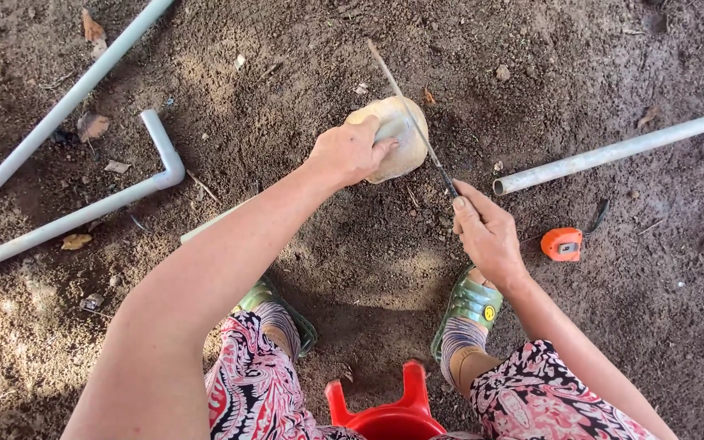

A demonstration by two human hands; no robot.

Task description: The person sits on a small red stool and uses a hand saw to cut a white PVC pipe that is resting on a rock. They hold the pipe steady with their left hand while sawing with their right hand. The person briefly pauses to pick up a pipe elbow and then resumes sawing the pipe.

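Bare arms, patterned red-black trousers [246,391] (paisley-like), green sandals [470,303]

Both hands [350,151] [486,232] in closed grip
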